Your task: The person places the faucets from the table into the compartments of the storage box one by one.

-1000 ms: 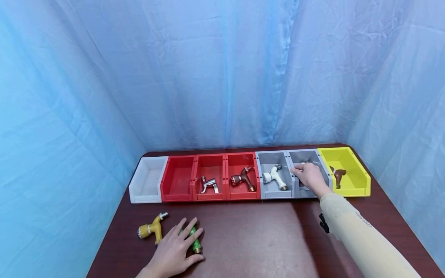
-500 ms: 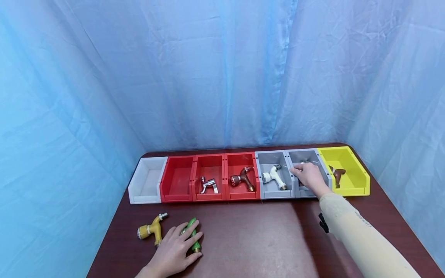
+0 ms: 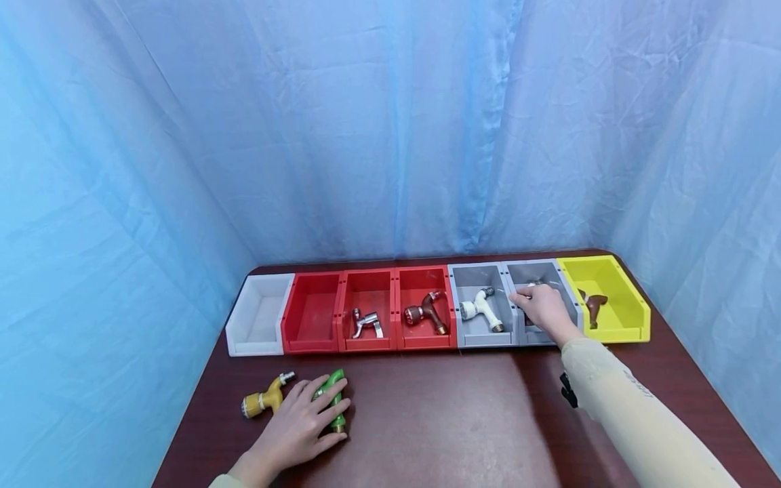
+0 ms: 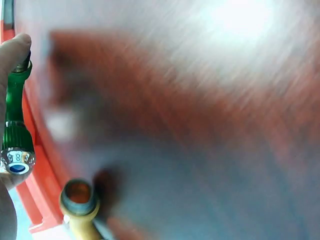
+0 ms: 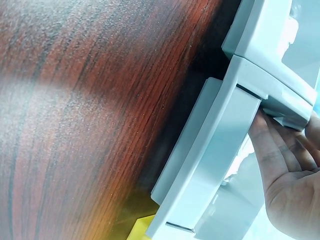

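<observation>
On the table's left half, my left hand (image 3: 300, 420) lies over a green faucet (image 3: 335, 400) with its fingers and thumb around it. The left wrist view shows the green faucet (image 4: 15, 105) between thumb and finger, its knob end facing the camera. Beside that hand lies a yellow faucet (image 3: 264, 400). My right hand (image 3: 544, 310) is at the right grey bin (image 3: 570, 315), its fingertips pinching the divider wall by the neighbouring grey bin (image 3: 477, 274). That wall (image 5: 285, 102) hides part of the fingers. A faucet under the right hand is mostly hidden.
A row of bins spans the table's back: white (image 3: 259, 318), red (image 3: 312, 312), two further red ones, two grey, and yellow (image 3: 622, 298). Chrome (image 3: 367, 322), brown (image 3: 427, 313) and white (image 3: 482, 310) faucets lie inside; a brown piece (image 3: 594, 306) is in the yellow bin. Blue curtains surround the table.
My left hand has closed more around the green faucet and shifted it slightly up and left. The right hand stays at the grey bin.
</observation>
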`<state>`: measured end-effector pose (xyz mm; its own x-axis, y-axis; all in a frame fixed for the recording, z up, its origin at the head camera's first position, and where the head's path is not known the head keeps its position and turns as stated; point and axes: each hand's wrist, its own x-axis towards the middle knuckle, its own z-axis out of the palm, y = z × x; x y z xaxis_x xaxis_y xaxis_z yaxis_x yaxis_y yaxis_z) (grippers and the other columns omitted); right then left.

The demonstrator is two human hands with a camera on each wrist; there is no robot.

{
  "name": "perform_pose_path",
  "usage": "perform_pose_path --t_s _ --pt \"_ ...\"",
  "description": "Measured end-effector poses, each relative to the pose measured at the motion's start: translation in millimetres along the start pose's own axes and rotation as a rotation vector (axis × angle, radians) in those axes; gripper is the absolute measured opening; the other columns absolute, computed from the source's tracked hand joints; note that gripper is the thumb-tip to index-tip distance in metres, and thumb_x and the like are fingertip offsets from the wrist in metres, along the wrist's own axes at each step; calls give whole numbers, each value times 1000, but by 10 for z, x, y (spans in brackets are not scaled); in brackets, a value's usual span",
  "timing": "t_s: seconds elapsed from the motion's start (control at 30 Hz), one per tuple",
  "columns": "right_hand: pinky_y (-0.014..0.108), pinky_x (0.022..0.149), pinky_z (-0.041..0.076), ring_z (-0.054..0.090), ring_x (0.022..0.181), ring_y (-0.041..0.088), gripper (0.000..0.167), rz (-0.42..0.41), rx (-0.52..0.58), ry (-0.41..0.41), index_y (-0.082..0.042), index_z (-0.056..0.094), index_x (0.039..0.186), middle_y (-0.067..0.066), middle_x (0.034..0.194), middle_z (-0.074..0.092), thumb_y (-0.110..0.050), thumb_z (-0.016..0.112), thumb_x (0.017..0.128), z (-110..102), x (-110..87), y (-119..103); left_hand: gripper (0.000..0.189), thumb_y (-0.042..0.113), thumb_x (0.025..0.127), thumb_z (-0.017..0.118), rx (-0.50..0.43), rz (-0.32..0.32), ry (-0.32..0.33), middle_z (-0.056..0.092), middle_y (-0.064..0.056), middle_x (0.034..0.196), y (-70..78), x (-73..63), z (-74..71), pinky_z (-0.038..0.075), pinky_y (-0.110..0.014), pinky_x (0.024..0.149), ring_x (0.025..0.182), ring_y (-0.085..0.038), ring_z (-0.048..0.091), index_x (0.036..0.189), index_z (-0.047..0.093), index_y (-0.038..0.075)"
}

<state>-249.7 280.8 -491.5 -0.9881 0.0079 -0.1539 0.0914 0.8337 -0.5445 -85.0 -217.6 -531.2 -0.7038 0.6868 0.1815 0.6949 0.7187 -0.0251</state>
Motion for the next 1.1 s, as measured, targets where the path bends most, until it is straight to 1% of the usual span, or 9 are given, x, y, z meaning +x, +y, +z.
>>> perform_pose_path --t_s 0.1,0.23,0.47,0.6,0.83,1.0,1.1 --pt "59 101 49 56 125 47 46 -3 3 5 6 59 137 31 136 59 -28 55 106 5 1 3 57 57 83 78 12 -8 -4 56 -4 150 -72 33 -53 49 -61 100 135 -34 51 131 72 27" --pt "59 101 50 56 125 47 45 -6 -1 15 7 60 136 30 135 60 -27 56 106 0 3 5 61 57 82 79 21 -16 -10 54 -3 152 -188 87 -120 49 -62 102 137 -36 49 134 70 26" --pt "59 100 50 57 124 45 46 20 9 0 6 59 137 30 137 59 -28 56 106 0 3 -5 66 55 76 85 55 -3 37 56 -5 150 -370 168 -230 50 -60 102 136 -37 50 134 71 25" --pt "59 99 51 58 122 44 46 24 12 -2 6 59 137 31 136 59 -28 57 106 5 2 -3 67 54 75 86 86 -3 41 56 -5 150 -458 195 -279 48 -60 104 137 -36 48 134 70 25" --pt "59 101 50 56 125 46 47 23 5 -1 6 59 138 31 137 58 -29 56 106 2 -4 -6 67 51 73 89 128 39 70 57 -7 148 -621 277 -349 48 -62 104 136 -38 50 131 72 23" --pt "60 102 49 55 126 47 47 25 3 -2 6 58 138 30 137 58 -29 55 107 1 -4 -9 68 51 74 88 167 65 56 55 -7 151 -739 348 -391 47 -62 105 138 -38 47 133 70 23" --pt "60 102 49 55 126 47 47 19 2 3 6 59 138 30 137 58 -29 55 107 7 -1 -6 68 51 74 88 192 84 59 54 -8 151 -811 391 -408 47 -61 105 138 -38 47 134 70 23"
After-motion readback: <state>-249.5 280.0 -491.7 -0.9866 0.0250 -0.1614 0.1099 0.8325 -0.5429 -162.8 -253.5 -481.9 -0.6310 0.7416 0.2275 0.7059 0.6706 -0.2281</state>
